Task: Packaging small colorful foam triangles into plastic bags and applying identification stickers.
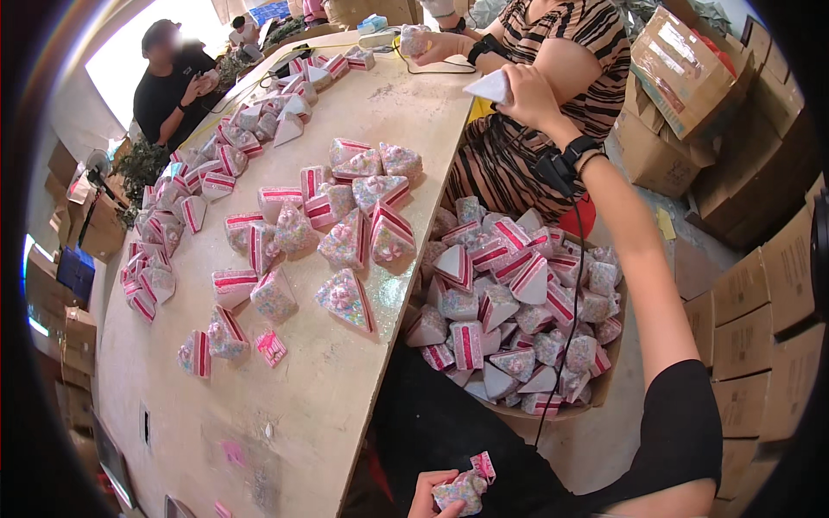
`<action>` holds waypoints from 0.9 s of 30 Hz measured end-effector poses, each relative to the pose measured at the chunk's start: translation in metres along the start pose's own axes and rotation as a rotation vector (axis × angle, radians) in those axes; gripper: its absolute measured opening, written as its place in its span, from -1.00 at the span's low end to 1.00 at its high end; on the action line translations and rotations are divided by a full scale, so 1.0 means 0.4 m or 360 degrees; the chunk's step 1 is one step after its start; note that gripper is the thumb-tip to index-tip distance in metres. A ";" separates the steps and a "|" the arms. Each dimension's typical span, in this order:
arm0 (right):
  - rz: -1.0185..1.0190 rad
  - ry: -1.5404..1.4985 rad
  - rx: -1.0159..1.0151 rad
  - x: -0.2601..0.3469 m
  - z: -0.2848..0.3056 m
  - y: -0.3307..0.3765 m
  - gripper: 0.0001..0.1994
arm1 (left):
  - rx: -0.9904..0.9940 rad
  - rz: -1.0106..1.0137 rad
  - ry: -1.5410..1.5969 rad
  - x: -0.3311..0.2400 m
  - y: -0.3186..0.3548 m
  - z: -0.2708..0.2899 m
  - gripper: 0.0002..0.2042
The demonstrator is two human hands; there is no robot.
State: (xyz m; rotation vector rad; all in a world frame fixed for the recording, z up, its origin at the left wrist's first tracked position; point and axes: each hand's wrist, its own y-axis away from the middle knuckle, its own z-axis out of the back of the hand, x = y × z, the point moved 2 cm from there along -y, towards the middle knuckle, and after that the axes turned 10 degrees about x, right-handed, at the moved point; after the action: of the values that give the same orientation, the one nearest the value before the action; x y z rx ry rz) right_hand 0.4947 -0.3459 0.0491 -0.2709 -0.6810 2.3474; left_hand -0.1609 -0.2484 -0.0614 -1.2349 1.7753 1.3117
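My left hand [427, 498], low in the view, is closed around a toy cake slice [460, 494] with pastel sprinkles. A small pink printed tag [484, 467] shows at that slice's upper right. Stretched far forward past the table's right edge, my right hand [530, 97] grips another slice [491, 87], its white triangular side showing. A black band with a cable is round my right wrist. On the table [337, 414] to the left lie several slices [344, 298] with white sides and pink-red stripes, and a loose pink tag [271, 347].
A big carton [553, 413] heaped with slices [509, 293] stands right of the table. A co-worker in a striped dress [553, 26] sits beyond it, holding a slice. More slices [164, 224] line the far-left edge. Another person [173, 73] works across. Boxes [743, 328] are stacked at right.
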 end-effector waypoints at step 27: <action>-0.0529 -0.1219 -0.0077 0.361 0.213 0.448 -0.34 | -0.0448 -0.0320 0.0145 -0.032 0.086 0.016 -0.35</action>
State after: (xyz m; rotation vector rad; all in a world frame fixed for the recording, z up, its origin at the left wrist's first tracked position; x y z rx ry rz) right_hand 0.2566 -0.3999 0.0225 0.7093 -1.0374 2.0720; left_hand -0.1881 -0.2356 -0.0391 -1.6052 1.5148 1.4401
